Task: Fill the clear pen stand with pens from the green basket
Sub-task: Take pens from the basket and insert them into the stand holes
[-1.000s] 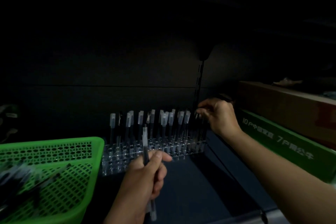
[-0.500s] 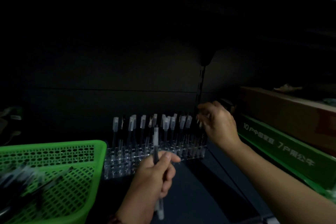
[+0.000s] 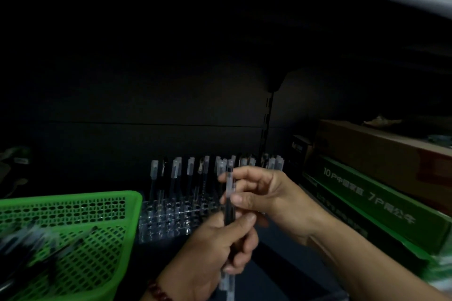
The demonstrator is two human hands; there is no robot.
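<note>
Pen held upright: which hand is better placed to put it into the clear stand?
Probably the right hand: it pinches the pen near its top. The left hand grips the lower end, which must enter the stand.

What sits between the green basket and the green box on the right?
Head view: the clear pen stand, and nearer the camera the left hand and right hand, both holding one pen.

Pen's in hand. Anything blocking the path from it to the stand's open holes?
Nothing visible. Both the left hand and right hand hold the pen upright just in front of the clear pen stand. Standing pens occupy its back rows; the near holes look open. The hands hide its right end.
</note>
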